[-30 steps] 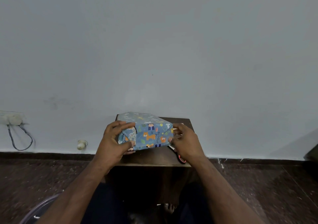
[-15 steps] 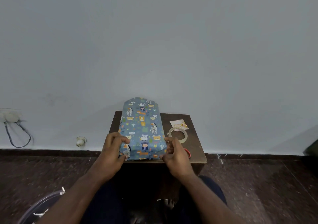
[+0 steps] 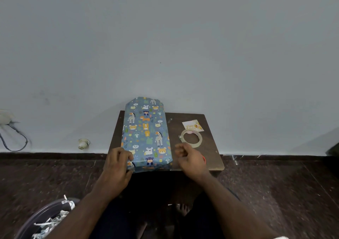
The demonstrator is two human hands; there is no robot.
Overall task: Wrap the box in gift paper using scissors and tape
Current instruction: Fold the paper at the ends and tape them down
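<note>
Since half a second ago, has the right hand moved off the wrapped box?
Yes. The right hand has come off the wrapped box and shifted right, toward the tape roll on the table.

Small dark wooden table (image 3: 209,152) under and beyond both hands, set against a pale grey wall (image 3: 183,46); on it, up and right of the right hand, a little yellow-and-white card (image 3: 192,126). Dark speckled floor (image 3: 275,189) spreads to either side of the arms. Below and left of the left hand, a round bin (image 3: 45,218) with shredded paper scraps; far left on the wall, a socket with a looping dark cable (image 3: 14,139) and, nearer the left hand, a small white fitting (image 3: 83,143).
</note>
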